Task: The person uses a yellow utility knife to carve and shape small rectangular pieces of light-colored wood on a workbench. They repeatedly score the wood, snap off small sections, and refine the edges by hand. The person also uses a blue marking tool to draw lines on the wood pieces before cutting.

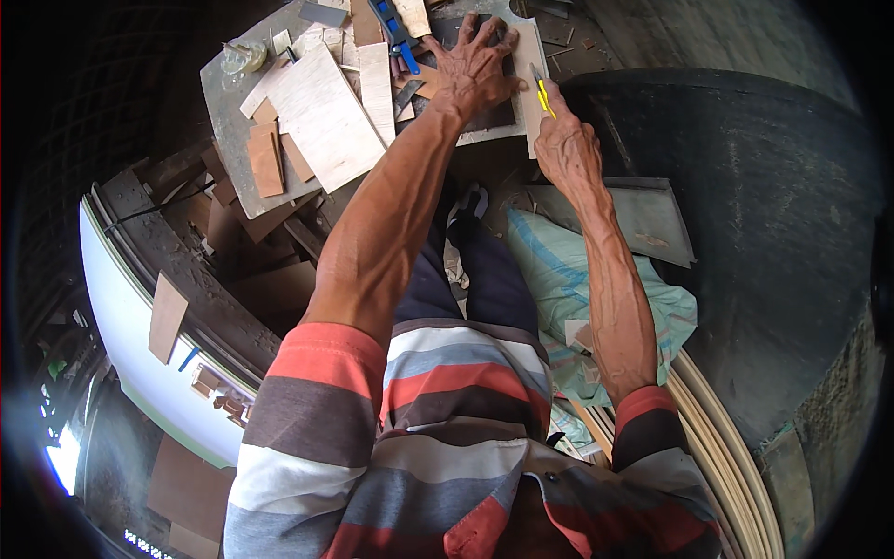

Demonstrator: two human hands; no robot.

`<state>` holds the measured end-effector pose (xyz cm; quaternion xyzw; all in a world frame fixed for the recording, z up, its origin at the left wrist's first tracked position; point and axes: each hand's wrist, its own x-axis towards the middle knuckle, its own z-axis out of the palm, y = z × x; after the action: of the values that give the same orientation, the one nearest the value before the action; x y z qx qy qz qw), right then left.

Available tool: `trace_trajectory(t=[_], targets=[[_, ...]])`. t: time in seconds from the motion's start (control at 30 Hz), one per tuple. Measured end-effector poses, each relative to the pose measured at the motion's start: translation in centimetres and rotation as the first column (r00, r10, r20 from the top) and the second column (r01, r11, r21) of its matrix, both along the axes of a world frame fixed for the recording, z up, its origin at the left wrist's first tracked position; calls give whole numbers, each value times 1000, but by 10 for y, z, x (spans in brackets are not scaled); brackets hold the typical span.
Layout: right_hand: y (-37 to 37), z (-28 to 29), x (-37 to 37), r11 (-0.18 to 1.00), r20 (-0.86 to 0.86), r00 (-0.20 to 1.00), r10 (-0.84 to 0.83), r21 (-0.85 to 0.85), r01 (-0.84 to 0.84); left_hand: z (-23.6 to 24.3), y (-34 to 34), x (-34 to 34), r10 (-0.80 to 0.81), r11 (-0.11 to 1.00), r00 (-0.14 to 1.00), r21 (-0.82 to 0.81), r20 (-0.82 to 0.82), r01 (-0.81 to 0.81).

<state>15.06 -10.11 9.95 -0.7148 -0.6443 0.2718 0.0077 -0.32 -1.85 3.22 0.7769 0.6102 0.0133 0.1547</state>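
My left hand [473, 67] lies with fingers spread, pressing on a dark flat sheet [494, 115] on the worktable. Beneath or beside that sheet's right edge runs a pale thin board [530, 56]. In my right hand [568, 144] is a yellow utility knife [544, 97], held with the index finger stretched along it. The knife's tip is over the pale board, to the right of my left hand; whether the blade touches the wood I cannot tell. A blue-and-black tool [395, 33], perhaps a clamp, lies left of my left hand.
Thin wood sheets [326, 116], brown offcuts [265, 160] and a clear container [244, 56] sit on the worktable [222, 102]. A pale green sack [559, 270] lies below my right forearm. Long wood strips [717, 429] stand at lower right, and a large dark panel [745, 214] at right.
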Motion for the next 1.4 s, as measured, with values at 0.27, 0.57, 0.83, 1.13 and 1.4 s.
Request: trace_trajectory(t=[0.27,0.57,0.83,1.13,1.4], targets=[[-22,11,2,989,6,998,-62,-133,63,-1,-3,1,-12,1000,1000,-7,-12,12],[-25,8,2,991,-19,999,-45,-126,42,-25,-9,-4,-129,969,991,215,28,120],[-97,32,10,966,-48,988,-144,-224,130,-11,-2,1,-69,997,996,17,-62,70],[-186,-18,83,781,-278,730,-624,-212,587,7,-3,7,-78,991,997,105,1,78],[21,-58,28,755,-534,637,-556,-5,655,36,-21,64,299,951,946,-124,127,-284]])
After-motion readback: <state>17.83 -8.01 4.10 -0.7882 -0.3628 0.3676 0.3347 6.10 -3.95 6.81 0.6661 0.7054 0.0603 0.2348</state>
